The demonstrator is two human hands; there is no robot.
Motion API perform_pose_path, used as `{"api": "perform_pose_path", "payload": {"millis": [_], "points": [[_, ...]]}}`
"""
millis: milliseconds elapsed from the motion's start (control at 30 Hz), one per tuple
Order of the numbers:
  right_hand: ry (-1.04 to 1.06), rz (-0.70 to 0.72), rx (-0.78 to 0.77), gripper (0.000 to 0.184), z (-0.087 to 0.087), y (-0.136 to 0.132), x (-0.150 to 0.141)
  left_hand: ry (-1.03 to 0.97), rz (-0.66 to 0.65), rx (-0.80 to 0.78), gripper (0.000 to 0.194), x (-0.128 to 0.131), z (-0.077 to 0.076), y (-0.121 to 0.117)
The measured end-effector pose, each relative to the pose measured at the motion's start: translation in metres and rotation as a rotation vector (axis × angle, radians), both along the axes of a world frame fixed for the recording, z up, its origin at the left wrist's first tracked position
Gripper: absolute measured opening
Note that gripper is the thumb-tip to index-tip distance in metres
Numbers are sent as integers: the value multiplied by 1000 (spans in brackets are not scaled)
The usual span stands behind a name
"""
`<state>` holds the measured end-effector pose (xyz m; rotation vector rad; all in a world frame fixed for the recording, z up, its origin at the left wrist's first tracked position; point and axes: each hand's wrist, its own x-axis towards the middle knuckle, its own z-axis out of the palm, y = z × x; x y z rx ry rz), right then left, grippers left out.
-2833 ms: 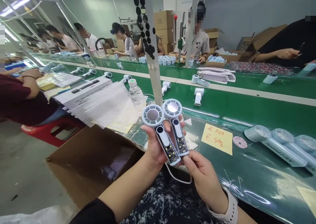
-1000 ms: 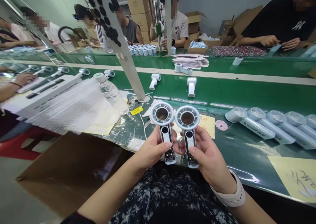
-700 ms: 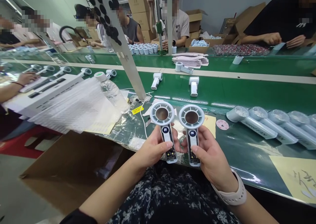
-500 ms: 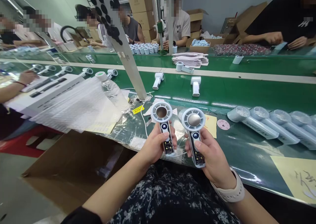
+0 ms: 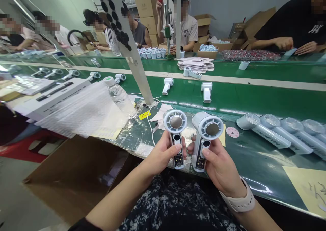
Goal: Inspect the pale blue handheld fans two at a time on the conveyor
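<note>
Grey walls (image 5: 219,3), a concrete floor (image 5: 25,197), and a long green conveyor bench (image 5: 254,95).

Left hand (image 5: 161,155) low at center, closed around upright grip, thumb lying across front. Right hand (image 5: 221,166) just beside, also closed, thumb pointing inward. Left forearm (image 5: 119,200) and right forearm (image 5: 258,217) angle in from lower corners. Pale band on right wrist (image 5: 235,193).

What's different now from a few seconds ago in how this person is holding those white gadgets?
The left hand holds one white handheld fan and the right hand another white handheld fan, now apart rather than bunched together, the right one tilted more. Their lit number displays look dark. The pale blue fans stayed put.
</note>
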<state>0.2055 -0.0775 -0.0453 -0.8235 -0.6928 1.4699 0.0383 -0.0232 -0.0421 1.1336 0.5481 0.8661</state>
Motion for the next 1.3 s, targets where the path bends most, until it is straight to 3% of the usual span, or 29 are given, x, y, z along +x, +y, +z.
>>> {"api": "perform_pose_path", "payload": {"millis": [300, 433, 533, 700, 833, 967, 1133, 1300], "points": [[-79, -14, 51, 31, -4, -1, 3, -5, -20, -26, 38, 2, 7, -3], [-82, -109, -42, 31, -5, 0, 5, 164, 92, -33, 48, 3, 9, 1], [53, -38, -114, 30, -6, 0, 7, 245, 146, -69, 48, 2, 6, 2], [75, 16, -150, 44, -3, -1, 8, 150, 123, -76, 40, 0, 3, -1], [113, 35, -87, 34, 1, -3, 6, 93, 43, -34, 41, -4, 10, -5], [106, -66, -94, 25, 6, -4, 5, 1, 1, -32, 36, -5, 20, -6], [151, -43, -181, 28, 14, 1, 5, -28, -63, -110, 59, 0, 21, -3], [154, 44, -164, 29, 19, 4, 4, 7, -66, -141, 59, 3, 14, -2]]}}
